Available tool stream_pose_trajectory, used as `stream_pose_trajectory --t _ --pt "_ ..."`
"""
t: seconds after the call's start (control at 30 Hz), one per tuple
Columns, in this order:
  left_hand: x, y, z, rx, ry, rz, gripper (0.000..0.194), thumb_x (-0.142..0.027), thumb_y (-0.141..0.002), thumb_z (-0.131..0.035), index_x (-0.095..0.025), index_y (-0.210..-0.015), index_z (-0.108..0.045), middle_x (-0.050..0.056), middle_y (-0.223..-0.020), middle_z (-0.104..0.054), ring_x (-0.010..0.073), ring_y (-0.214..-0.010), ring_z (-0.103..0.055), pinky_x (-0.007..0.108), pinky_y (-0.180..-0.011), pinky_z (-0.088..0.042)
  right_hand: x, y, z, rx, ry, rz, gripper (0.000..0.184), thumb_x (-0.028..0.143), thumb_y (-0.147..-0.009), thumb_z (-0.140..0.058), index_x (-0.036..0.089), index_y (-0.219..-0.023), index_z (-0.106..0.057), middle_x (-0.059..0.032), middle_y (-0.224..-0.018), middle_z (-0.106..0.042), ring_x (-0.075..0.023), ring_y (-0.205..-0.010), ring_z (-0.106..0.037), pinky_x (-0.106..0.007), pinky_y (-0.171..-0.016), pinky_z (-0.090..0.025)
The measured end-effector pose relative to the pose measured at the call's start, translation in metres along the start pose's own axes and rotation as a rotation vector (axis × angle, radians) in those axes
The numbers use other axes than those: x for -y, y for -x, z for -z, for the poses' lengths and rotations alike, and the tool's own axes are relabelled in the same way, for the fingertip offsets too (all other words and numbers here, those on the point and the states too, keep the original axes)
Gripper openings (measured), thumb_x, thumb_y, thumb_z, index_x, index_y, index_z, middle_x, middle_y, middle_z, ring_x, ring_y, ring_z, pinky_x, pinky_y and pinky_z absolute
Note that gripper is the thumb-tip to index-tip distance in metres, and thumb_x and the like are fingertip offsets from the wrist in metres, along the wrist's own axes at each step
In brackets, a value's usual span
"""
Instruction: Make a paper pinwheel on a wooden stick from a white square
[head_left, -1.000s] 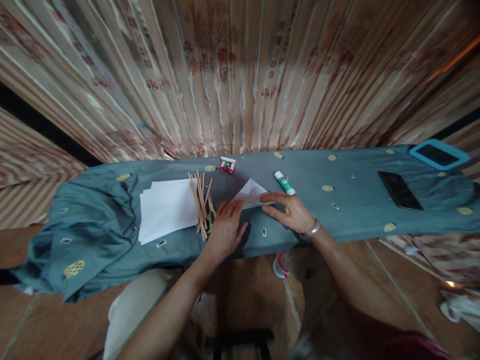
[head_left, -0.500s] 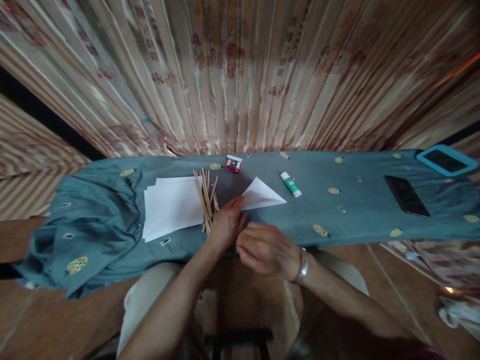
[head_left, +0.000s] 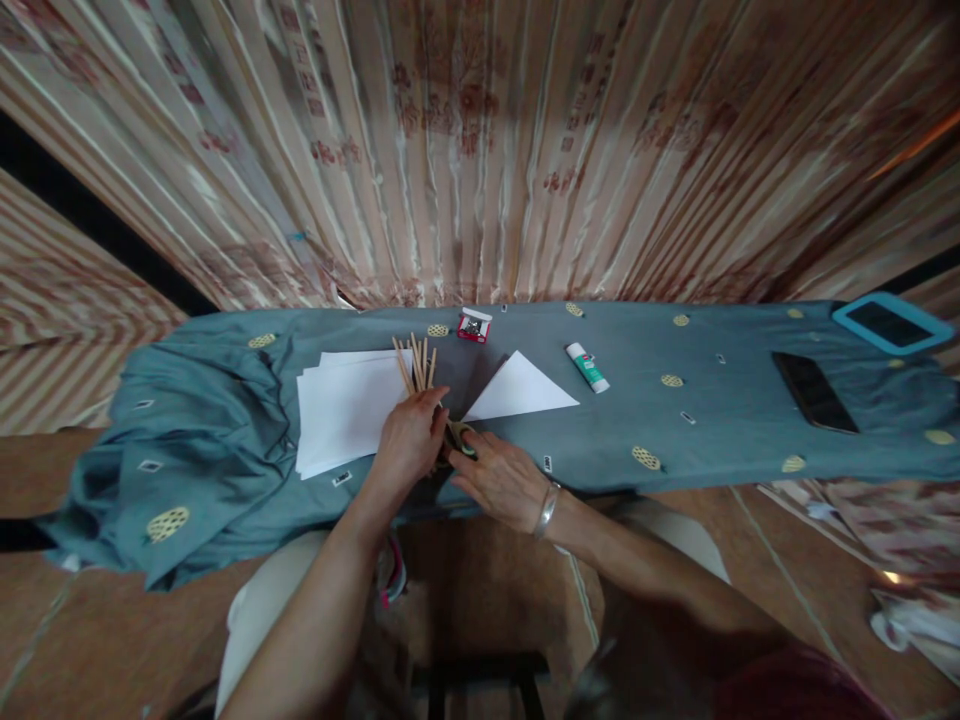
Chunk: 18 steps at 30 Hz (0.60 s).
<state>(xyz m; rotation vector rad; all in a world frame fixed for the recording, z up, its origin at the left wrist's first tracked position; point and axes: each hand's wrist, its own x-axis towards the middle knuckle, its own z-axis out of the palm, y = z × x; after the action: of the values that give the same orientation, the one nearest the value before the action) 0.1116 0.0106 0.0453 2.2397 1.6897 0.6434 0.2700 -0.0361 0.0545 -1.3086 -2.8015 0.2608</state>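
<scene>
My left hand [head_left: 409,440] lies with its fingers stretched over the near ends of a bundle of thin wooden sticks [head_left: 417,364]. Just to its right, the fingers of my right hand [head_left: 501,480], which wears a metal bracelet, close on the yellow-green handle of a pair of scissors [head_left: 459,436]. The scissors' blades are hidden under the sticks and my left hand. A white sheet folded into a triangle [head_left: 523,390] lies free on the cloth beyond my right hand. A stack of white paper [head_left: 341,410] sits left of the sticks.
A blue-grey patterned cloth [head_left: 735,440] covers the narrow table. On it lie a glue stick [head_left: 588,367], a small red box [head_left: 473,326], a black phone [head_left: 814,392] and a blue-cased tablet [head_left: 889,323]. A pleated curtain [head_left: 480,150] hangs right behind the table.
Both hands left the folded triangle. The left hand moved left onto the sticks; the right hand drew back off the table, then came forward to the scissors handle.
</scene>
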Motion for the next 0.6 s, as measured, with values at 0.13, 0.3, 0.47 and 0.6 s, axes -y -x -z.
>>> stream_pose_trajectory --t 0.13,0.3,0.47,0.6 --pt "0.006 0.005 0.001 0.033 -0.041 -0.037 0.031 -0.017 -0.088 -0.052 -0.017 -0.116 -0.063 0.010 -0.113 -0.071 0.0229 -0.102 -0.068 0.037 -0.092 -0.053 -0.009 0.010 0.008 0.032 -0.023 0.003 0.027 0.029 -0.098 -0.042 0.018 -0.112 -0.062 -0.0133 -0.106 -0.064 -0.0242 -0.095 -0.061 -0.035 -0.080 -0.050" --pt "0.005 0.004 -0.002 0.013 -0.045 -0.048 0.032 -0.016 -0.087 -0.052 -0.016 -0.117 -0.062 0.011 -0.116 -0.069 0.0245 -0.105 -0.065 0.040 -0.094 -0.052 -0.020 0.024 0.021 0.180 -0.049 -0.033 0.028 0.029 -0.099 -0.041 0.014 -0.102 -0.064 -0.0106 -0.086 -0.070 -0.0226 -0.086 -0.065 -0.030 -0.071 -0.046" --pt "-0.009 -0.006 -0.012 -0.085 0.036 -0.124 0.034 -0.018 -0.089 -0.052 -0.015 -0.121 -0.059 0.011 -0.122 -0.065 0.0247 -0.114 -0.059 0.042 -0.101 -0.047 -0.019 0.034 0.017 0.170 0.016 -0.123 0.044 0.047 -0.094 -0.048 0.009 -0.113 -0.058 -0.0147 -0.086 -0.070 -0.0270 -0.085 -0.067 -0.031 -0.067 -0.045" --pt "-0.024 -0.014 -0.027 -0.070 0.104 -0.106 0.033 -0.021 -0.088 -0.056 -0.013 -0.120 -0.060 0.012 -0.118 -0.067 0.0256 -0.112 -0.059 0.042 -0.099 -0.047 -0.018 0.040 0.015 0.161 0.005 -0.115 0.047 0.046 -0.092 -0.051 0.008 -0.118 -0.054 -0.0141 -0.088 -0.071 -0.0274 -0.086 -0.068 -0.031 -0.068 -0.045"
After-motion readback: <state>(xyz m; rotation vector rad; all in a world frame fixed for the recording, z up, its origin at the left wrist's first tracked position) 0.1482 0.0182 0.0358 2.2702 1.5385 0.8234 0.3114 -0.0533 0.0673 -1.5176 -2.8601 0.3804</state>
